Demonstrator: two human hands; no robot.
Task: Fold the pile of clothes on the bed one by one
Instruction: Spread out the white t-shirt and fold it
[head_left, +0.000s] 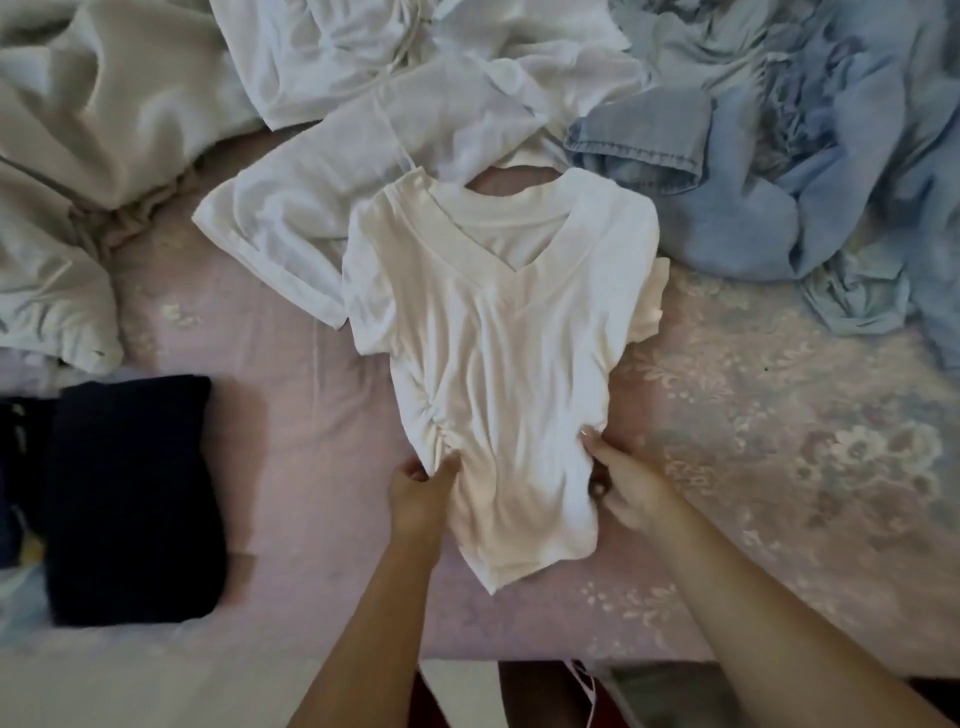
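Note:
A cream V-neck T-shirt (498, 332) lies face up in the middle of the bed, neck pointing away from me, its sleeves tucked in along the sides. My left hand (423, 493) pinches the shirt's left edge near the hem, where the cloth bunches. My right hand (621, 483) grips the right edge at about the same height. Below my hands the hem hangs in a loose point. Behind the shirt lies the pile: white garments (363, 171) and light blue and denim clothes (753, 171).
A folded dark navy garment (135, 493) sits at the left on the pink floral bedsheet (779, 467). A crumpled pale blanket (78, 156) fills the far left. The bed's near edge runs along the bottom, with floor below.

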